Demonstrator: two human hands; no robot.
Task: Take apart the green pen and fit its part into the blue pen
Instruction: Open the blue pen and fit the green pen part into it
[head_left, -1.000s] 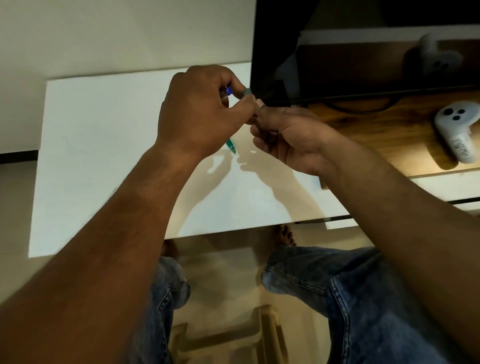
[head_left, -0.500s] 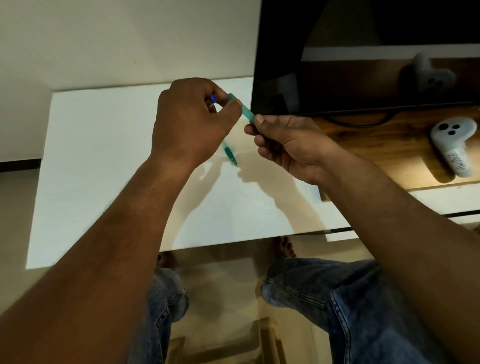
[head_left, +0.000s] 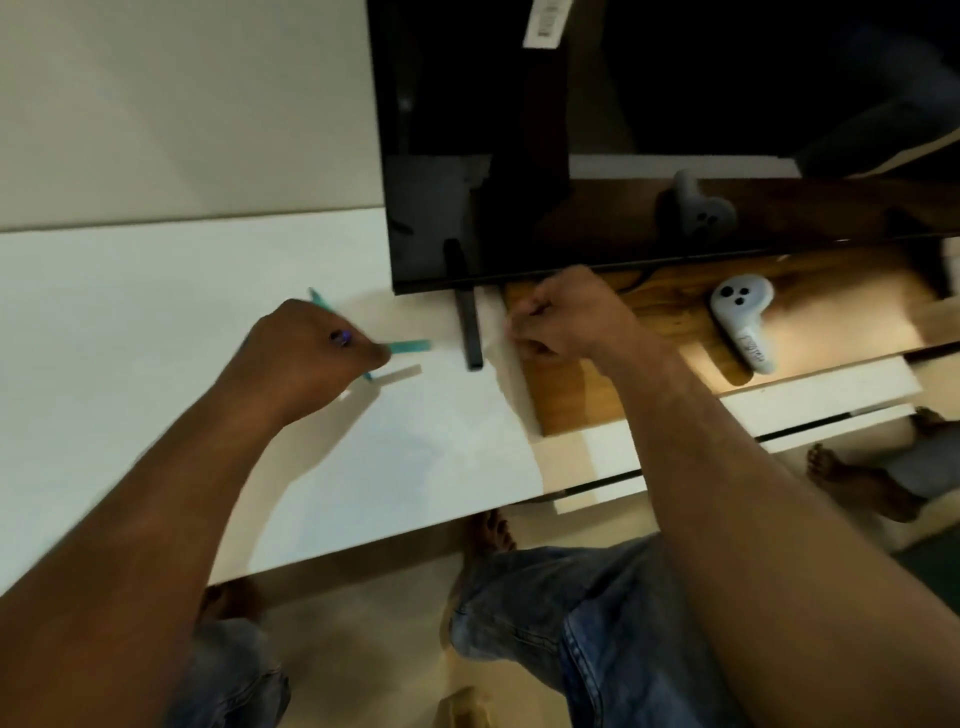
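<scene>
My left hand (head_left: 306, 353) is closed in a fist low over the white table (head_left: 130, 338). Out of it stick teal pieces of the green pen: one stub (head_left: 410, 346) points right from the thumb side, and a thin end (head_left: 318, 299) shows above the knuckles. The blue pen (head_left: 341, 338) shows only as a small blue tip between the fingers. My right hand (head_left: 561, 322) is curled shut to the right, apart from the left hand, over the edge of the wooden board (head_left: 649, 322). I see nothing between its fingers.
A black monitor (head_left: 519, 156) stands at the back, its stand foot (head_left: 470, 332) between my hands. A white game controller (head_left: 743, 322) lies on the wooden board at right. My legs in jeans (head_left: 571, 623) are below the table's front edge.
My hands were together on the green pen and have pulled apart. The right hand went right and let go of the pen's end; the left hand dropped toward the table with the pens.
</scene>
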